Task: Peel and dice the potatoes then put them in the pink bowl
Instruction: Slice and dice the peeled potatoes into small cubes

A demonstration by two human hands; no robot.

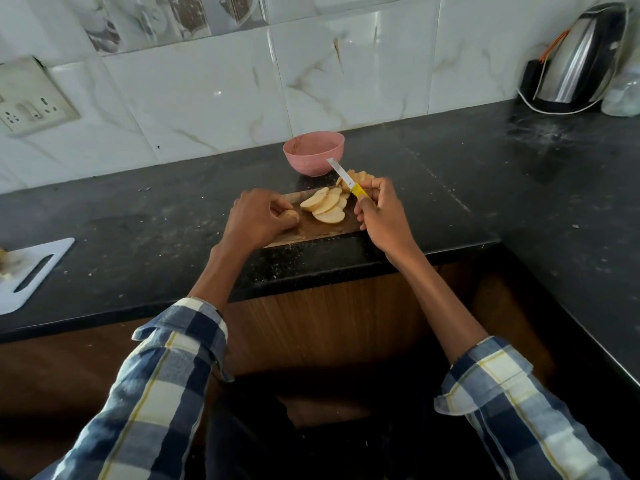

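Now pinch the potato end (290,215) firmly in the left hand (258,216) on the wooden board (304,230), keep the right hand (379,211) gripping the yellow knife (348,180) raised, then stack slices (327,206) before dicing toward the pink bowl (313,152) just behind

1. White marble-look wall tiles (207,98) fill the upper frame, glossy with reflected light.
2. A black speckled countertop (519,174) runs across the middle and down the right edge.
3. Wood-grain cabinet fronts (329,313) sit below centre.
4. A switch-and-socket plate (31,98) hangs at upper left.
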